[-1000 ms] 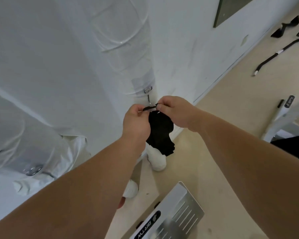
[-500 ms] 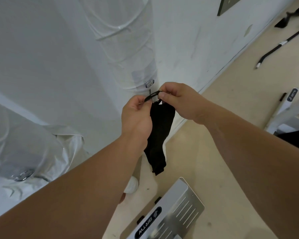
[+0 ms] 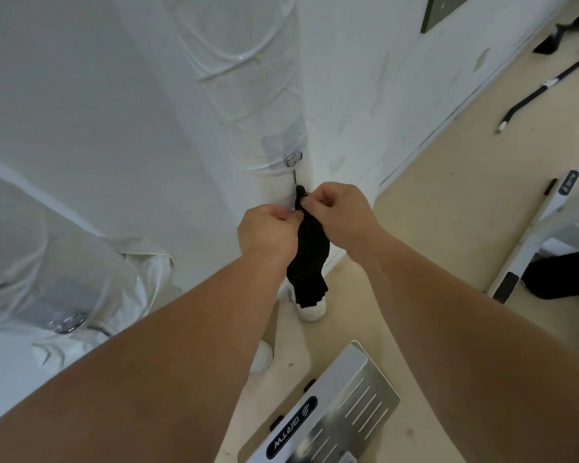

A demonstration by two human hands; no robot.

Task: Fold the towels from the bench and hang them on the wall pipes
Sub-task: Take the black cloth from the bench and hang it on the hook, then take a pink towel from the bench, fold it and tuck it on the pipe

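Observation:
A small black towel hangs folded and narrow between my hands, close to the white wall. My left hand pinches its top edge from the left. My right hand pinches the top from the right, at a thin metal hook that hangs from a clamp on the white wrapped wall pipe. The towel's top loop touches the hook's lower end. Whether the loop is on the hook I cannot tell.
A second wrapped pipe with a metal clamp runs at the lower left. A silver machine plate lies on the beige floor below my arms. A white frame leg and black bars stand at the right. My white shoes are underneath.
The towel has unrolled from a bunched clump into a long hanging strip. Both hands have brought its top closer together and against the hook under the pipe clamp.

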